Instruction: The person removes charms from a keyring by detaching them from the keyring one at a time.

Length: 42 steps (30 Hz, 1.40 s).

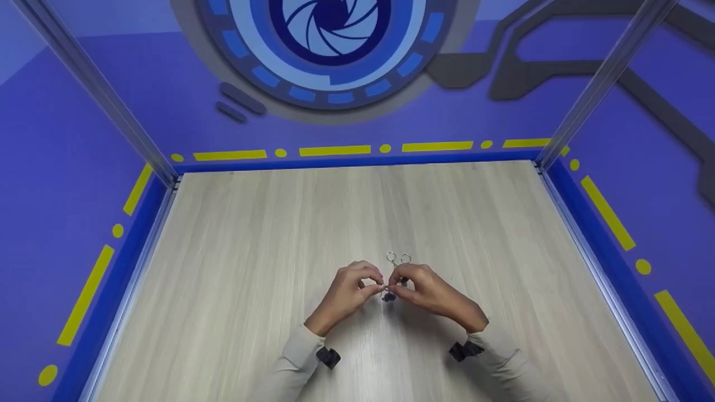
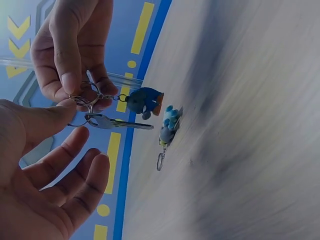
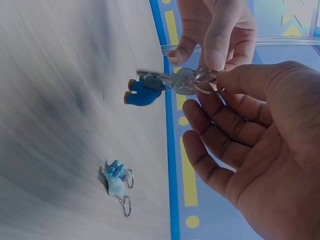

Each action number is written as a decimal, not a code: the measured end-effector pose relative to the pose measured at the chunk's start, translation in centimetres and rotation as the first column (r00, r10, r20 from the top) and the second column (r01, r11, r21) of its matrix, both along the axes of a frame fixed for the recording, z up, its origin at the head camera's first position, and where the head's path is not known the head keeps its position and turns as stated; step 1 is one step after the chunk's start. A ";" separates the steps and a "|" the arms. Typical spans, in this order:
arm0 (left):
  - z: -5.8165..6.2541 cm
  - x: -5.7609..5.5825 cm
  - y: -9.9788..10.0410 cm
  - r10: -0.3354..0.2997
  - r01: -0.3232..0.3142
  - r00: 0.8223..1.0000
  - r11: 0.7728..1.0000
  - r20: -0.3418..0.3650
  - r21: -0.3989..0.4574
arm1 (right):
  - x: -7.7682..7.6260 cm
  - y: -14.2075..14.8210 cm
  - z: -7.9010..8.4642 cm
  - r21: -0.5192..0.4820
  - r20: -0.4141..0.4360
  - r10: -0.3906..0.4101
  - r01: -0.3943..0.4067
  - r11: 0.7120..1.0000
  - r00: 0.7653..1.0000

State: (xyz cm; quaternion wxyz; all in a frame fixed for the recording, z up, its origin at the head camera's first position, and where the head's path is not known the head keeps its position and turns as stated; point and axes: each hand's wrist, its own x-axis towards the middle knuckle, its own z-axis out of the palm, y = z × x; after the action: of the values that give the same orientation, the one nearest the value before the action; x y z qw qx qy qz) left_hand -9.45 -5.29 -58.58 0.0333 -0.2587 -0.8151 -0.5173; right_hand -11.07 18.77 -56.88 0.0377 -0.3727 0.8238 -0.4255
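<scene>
Both hands meet above the table at a metal split ring [image 2: 90,87]. My left hand [image 1: 349,285] pinches the ring between thumb and index finger, its other fingers loosely bent. Opposite it, my right hand [image 1: 427,287] pinches the ring as well. A silver key [image 2: 102,121] is at the ring, its blade pointing away from the fingers; whether it is fully threaded on is unclear. From a short chain hangs a dark blue figurine [image 3: 144,94] with orange feet. Beyond the hands, a light blue figurine keychain [image 3: 115,175] lies on the table.
Two rings [image 1: 391,256] show on the tabletop just past the right hand. The pale wood table [image 1: 251,234] is bordered by blue printed walls [image 1: 111,139] with metal corner posts [image 1: 603,78]. Dark wrist devices [image 1: 328,357] sit at both cuffs.
</scene>
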 end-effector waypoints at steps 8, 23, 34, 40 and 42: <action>-0.2 0.0 -0.3 0.030 -0.038 0.993 0.997 0.114 0.067 | 0.0 0.5 0.0 -0.001 0.037 -0.015 0.015 1.000 0.999; -0.6 -0.1 0.2 0.012 -0.016 0.999 0.998 0.051 0.066 | 0.1 0.1 -0.6 -0.013 0.051 -0.016 0.017 1.000 0.999; -0.7 0.0 -0.1 0.042 -0.044 0.999 0.996 0.035 0.076 | -0.1 0.1 -0.5 -0.020 0.056 -0.018 0.019 1.000 0.998; -0.8 0.2 -0.4 0.070 -0.082 0.992 0.990 0.104 0.113 | -0.1 0.2 -1.0 -0.051 0.024 -0.016 0.017 0.999 1.000; -0.9 0.2 -0.4 0.069 -0.080 0.991 0.992 0.114 0.099 | -0.1 0.3 -1.0 -0.058 0.020 -0.018 0.019 0.998 1.000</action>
State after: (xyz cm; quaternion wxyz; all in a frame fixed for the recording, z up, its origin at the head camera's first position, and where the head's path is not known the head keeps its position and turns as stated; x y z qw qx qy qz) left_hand -9.23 -5.69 -59.46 0.0209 -0.1969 -0.7969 -0.5708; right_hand -11.13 19.03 -57.92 0.0309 -0.3620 0.8141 -0.4530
